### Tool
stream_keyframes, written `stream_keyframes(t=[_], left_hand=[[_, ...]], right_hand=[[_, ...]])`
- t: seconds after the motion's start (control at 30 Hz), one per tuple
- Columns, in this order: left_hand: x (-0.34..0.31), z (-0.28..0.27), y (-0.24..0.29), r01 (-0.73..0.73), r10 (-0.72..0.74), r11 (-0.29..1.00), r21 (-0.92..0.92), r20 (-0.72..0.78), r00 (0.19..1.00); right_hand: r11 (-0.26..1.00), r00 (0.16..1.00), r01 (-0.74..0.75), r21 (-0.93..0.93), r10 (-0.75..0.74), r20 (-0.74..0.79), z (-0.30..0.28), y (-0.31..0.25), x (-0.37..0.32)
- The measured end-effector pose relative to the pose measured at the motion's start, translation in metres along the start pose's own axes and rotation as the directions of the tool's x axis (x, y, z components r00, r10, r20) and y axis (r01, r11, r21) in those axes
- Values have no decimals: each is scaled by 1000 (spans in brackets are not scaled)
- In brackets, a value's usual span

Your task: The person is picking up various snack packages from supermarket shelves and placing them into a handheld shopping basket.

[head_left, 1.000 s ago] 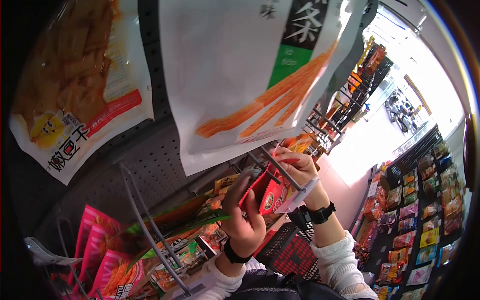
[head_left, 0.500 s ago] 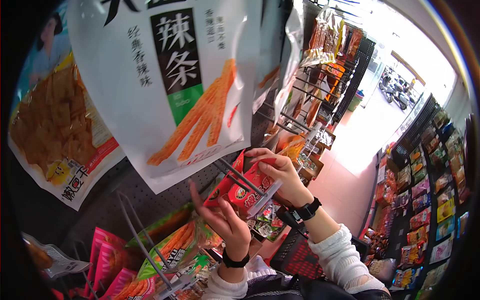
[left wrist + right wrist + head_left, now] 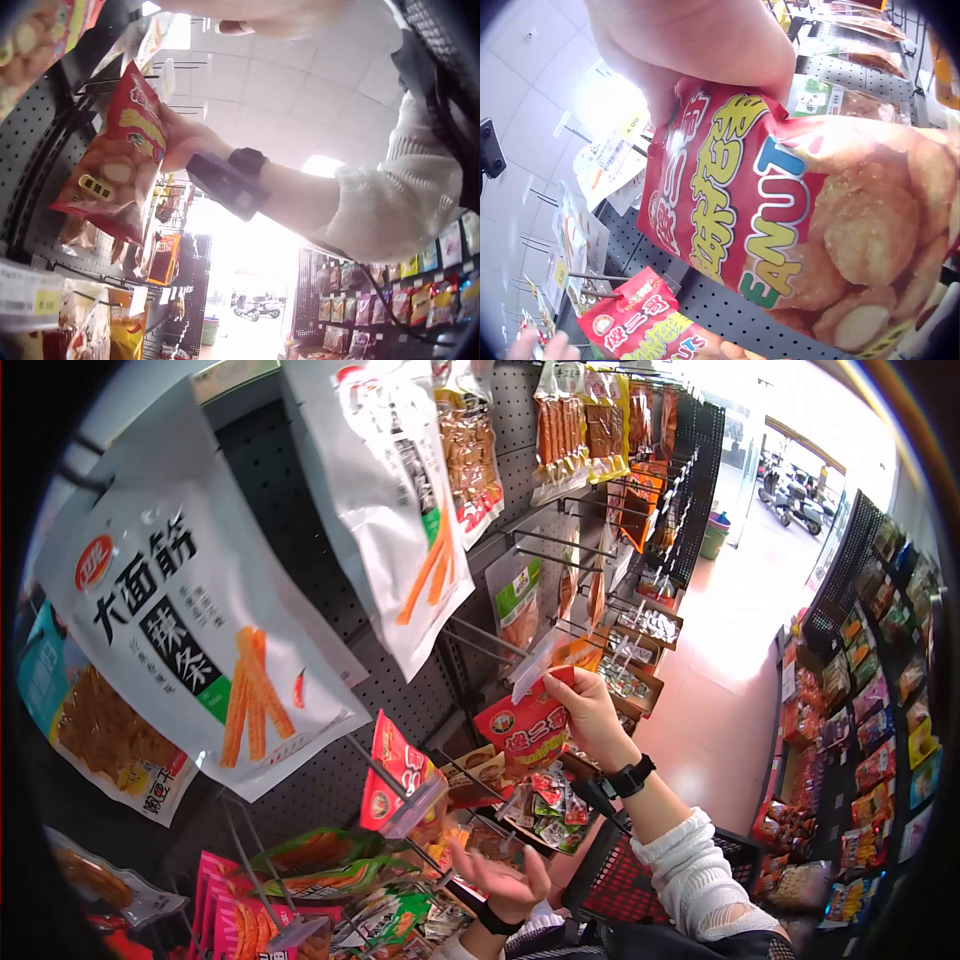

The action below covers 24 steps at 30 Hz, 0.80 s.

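A red peanut packet [image 3: 524,732] is pinched at its top edge by my right hand [image 3: 590,717]; in the right wrist view the packet [image 3: 780,217] fills much of the frame below the hand [image 3: 697,45]. Another red packet of the same kind [image 3: 402,780] hangs on a hook to the left, apart from the held one. My left hand [image 3: 503,877] is below the two packets, palm up with fingers loosely bent and nothing in it. The left wrist view shows the held packet [image 3: 116,161] hanging from the right hand [image 3: 187,139].
Large white snack bags [image 3: 205,620] hang at the upper left, beside metal hooks. Pink packets [image 3: 225,900] and green ones hang lower left. A black basket [image 3: 625,865] stands below the right forearm. Across the aisle floor [image 3: 700,710] is another packed shelf [image 3: 870,740].
The right hand has moved away from the hook with one red packet, now off it; another stays on the hook. The left hand has dropped lower, away from the packets. The view has shifted back.
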<state>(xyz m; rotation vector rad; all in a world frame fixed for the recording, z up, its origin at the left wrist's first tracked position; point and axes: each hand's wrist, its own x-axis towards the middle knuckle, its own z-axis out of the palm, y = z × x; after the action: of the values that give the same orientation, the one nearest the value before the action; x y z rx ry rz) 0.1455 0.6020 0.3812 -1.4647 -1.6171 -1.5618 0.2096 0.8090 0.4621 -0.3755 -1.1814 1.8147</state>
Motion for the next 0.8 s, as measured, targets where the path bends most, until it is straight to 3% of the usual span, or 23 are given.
stream_keyframes(t=[0.03, 0.07, 0.13, 0.17, 0.23, 0.27, 0.33, 0.47, 0.53, 0.67, 0.8], left_hand=[[3, 0, 3, -73, 65, 991, 109, 79, 995], [9, 11, 5, -84, 86, 996, -31, 91, 992], [28, 31, 13, 159, -142, 982, -106, 148, 979], [42, 40, 11, 159, -143, 982, -101, 149, 978], [73, 57, 4, 323, -356, 823, -467, 20, 934], [86, 62, 2, 325, -358, 824, -463, 17, 934], [109, 65, -5, 587, -531, 618, -523, 273, 802], [119, 73, -31, 607, -564, 486, -628, 305, 767], [118, 73, -37, 531, -504, 617, -581, 226, 834], [116, 66, -36, 534, -486, 650, -540, 244, 839], [129, 72, -25, 469, -494, 628, -621, 148, 857]], right_hand=[[1000, 1000, 16, -3, -16, 17, 2, 0, 1], [999, 999, 33, -5, -33, 34, 2, -3, 3], [999, 999, 30, 20, -30, 25, 6, -8, 3], [999, 999, 36, 2, -36, 13, 8, -8, 3], [999, 999, 48, 19, -48, 22, 10, -2, 5], [999, 999, 44, 20, -44, 25, 10, 0, 7], [997, 998, 68, 45, -68, 14, 11, 1, 11], [972, 996, 64, 225, -75, 41, 10, -1, 16], [970, 996, 66, 232, -77, 42, 7, 6, 20], [965, 989, 114, 236, -132, 61, 4, 16, 22], [970, 985, 158, 185, -168, 38, 6, 7, 24]])
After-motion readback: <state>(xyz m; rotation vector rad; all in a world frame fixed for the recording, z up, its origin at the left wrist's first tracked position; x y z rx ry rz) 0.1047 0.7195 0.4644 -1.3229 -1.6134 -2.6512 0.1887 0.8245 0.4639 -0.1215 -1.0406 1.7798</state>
